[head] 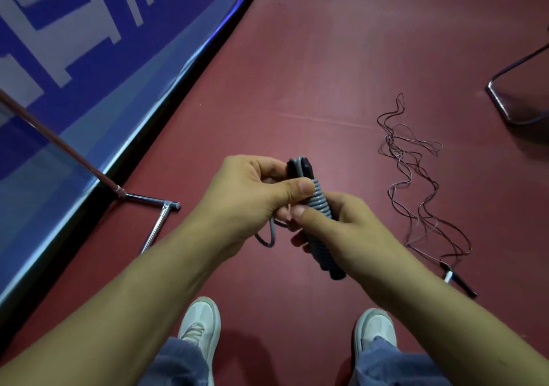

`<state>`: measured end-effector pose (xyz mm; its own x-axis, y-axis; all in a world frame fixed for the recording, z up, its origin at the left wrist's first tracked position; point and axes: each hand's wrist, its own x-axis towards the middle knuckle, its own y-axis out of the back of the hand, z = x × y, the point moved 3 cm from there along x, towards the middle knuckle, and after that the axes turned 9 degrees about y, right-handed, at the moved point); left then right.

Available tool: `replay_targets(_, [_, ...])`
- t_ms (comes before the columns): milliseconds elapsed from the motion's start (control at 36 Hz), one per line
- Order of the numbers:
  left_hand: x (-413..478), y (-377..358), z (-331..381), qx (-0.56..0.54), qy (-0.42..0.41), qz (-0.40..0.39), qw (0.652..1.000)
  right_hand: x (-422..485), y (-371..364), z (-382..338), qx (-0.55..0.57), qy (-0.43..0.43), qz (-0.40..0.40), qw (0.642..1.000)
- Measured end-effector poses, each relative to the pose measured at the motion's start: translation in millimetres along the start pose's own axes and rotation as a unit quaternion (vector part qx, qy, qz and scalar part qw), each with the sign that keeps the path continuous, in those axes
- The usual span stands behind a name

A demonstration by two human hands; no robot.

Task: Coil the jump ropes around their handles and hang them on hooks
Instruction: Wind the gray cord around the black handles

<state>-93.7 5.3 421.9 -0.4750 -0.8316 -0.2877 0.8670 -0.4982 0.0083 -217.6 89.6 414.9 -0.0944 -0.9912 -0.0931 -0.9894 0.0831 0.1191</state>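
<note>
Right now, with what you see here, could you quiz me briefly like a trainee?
1. True or false: the left hand and the right hand both hold the grey coiled rope.
2. Where is the thin rope? A) loose on the floor B) on a hook C) in the left hand.
3. Fill in: the loose grey loop hangs below the ___ hand.
Key: 1 true; 2 A; 3 left.
</note>
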Motion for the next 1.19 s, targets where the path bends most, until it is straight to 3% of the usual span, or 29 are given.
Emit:
replay_targets(167, [-7, -2, 9, 0.005, -0.016, -0.069, 0.998, -1, 1, 1, 0.149, -0.012, 0.016, 0.989])
replay_targets(361, [-13, 6, 16, 0.06, -0.008, -0.163, 0.985, -7, -4, 1, 0.285, -0.105, -0.072, 0.95])
replay_targets(556, [-17, 0, 15, 0.04, 0.0, -0.148, 0.988, -3, -8, 0, 0.304, -0.07, -0.073, 0.947])
replay_targets(750, [-12, 16, 31, 0.208, -0.083, -0.045, 0.974, 2, -4, 2, 0.275, -0.073, -0.041, 0.958])
replay_targets(889, [-7, 24, 32, 0.232, -0.08, -0.081, 0.966, -1, -7, 0, 0.276, -0.074, -0.08, 0.955])
replay_targets(1056, [-7, 22, 29, 0.214, -0.035, -0.176, 0.96, -3, -6, 0, 0.29, -0.08, -0.111, 0.947])
replay_targets(1194, [-4, 28, 25, 0.199, -0.058, -0.171, 0.963, -2, 4, -7, 0.308, -0.092, -0.096, 0.942])
